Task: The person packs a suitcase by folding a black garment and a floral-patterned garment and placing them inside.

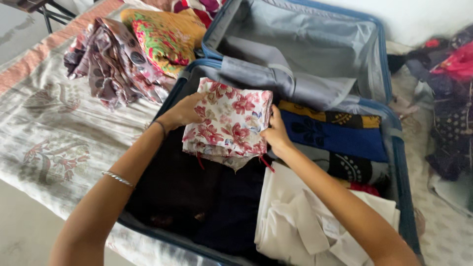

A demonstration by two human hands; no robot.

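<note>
The folded white cloth with a red floral print (229, 123) sits at frame centre, above the dark clothing in the left part of the open blue hard-shell suitcase (394, 148). The left hand (182, 112) grips its left edge; the right hand (276, 133) closes on its right edge.

Risks, as judged:
- The lower layers of the fold hang loose. If the grip slackens, the bundle may unfold.
- The thin red strings dangling under it may snag on the garments beneath.
- The suitcase appears nearly full. A further layer may bulge and hinder closing.

Count:
- Suitcases: one, with the grey-lined lid (315, 44) raised at upper centre.
- Folded garments on the patterned bedspread (54, 128), upper left: two, a mauve printed bundle (111, 59) and a yellow-green floral one (165, 34).
- Cream shirts (305, 216), lower right: one.
- Blue cloths with a black print (335, 138): one.
- Bangles on the left arm: two.
</note>
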